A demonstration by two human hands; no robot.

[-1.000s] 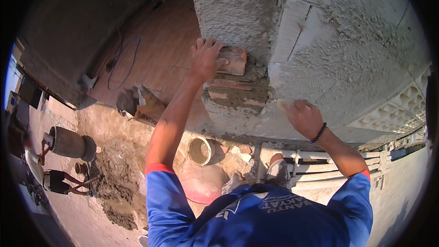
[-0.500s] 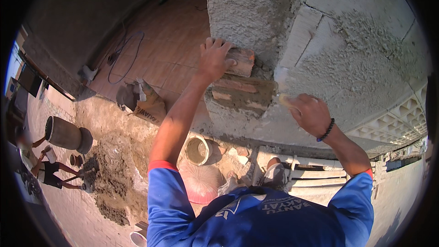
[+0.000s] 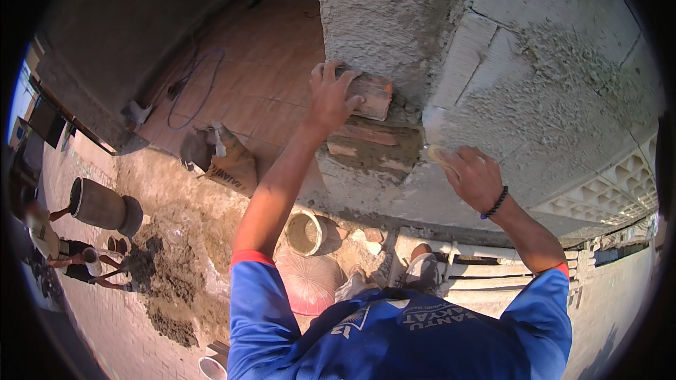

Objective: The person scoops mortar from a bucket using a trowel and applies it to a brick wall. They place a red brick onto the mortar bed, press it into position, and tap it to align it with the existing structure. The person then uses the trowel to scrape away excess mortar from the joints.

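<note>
The left hand (image 3: 329,98) presses a reddish brick (image 3: 370,95) into a gap in the rough plastered wall (image 3: 563,91); its fingers (image 3: 345,79) are spread over the brick's near end, steadying it so it seats level. Just below the fingers lies wet mortar (image 3: 370,151). The right hand (image 3: 475,177) is clenched on a trowel handle (image 3: 436,155), blade against the wall

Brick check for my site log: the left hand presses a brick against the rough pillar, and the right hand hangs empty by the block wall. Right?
Not quite. The head view shows the right hand gripping a pale tool handle, not empty. The rest holds: the left hand presses the brick against the pillar.
</note>
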